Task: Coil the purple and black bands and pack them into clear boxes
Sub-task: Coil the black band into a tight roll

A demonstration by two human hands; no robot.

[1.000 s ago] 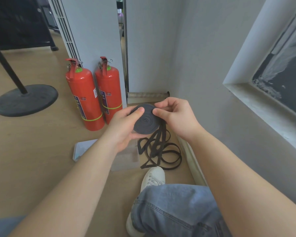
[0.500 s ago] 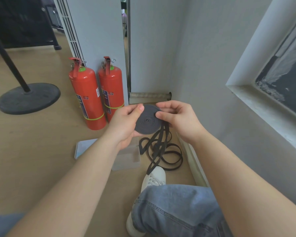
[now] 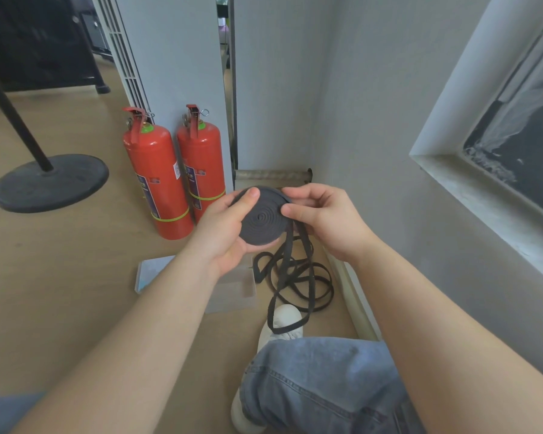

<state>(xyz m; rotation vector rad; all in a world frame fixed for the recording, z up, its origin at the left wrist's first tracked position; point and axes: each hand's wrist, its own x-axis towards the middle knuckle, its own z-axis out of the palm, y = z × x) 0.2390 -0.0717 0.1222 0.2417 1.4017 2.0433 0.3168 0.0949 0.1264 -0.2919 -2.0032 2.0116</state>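
Right edge: the grey wall (image 3: 373, 120) and its baseboard (image 3: 355, 296) run down the right half of the frame, just beside the band loops on the floor.
Upper edge: two red fire extinguishers (image 3: 176, 180) stand upright side by side, left of centre, behind the hands.
Lower edge: a knee in blue jeans (image 3: 320, 380) and a white shoe (image 3: 284, 321) fill the lower centre.
Open room: bare wood floor (image 3: 60, 277) spreads across the left of the frame, up to a round black stand base (image 3: 51, 183) at upper left.
Black band (image 3: 264, 219): centre of the frame, held in the air above the floor. It is wound into a flat spiral disc with its face toward the camera and its concentric turns visible.
Loose tail (image 3: 295, 277): hangs from the disc's right side to the floor and lies in tangled loops between the clear box (image 3: 232, 289) and the baseboard. One loop crosses the shoe toe.
Clear box: on the floor, partly hidden under the left wrist.
Left hand (image 3: 226, 233): grips the disc, thumb laid across its upper left face, fingers behind it.
Right hand (image 3: 326, 220): pinches the disc's right rim, thumb on the face, index finger curved over the top edge.
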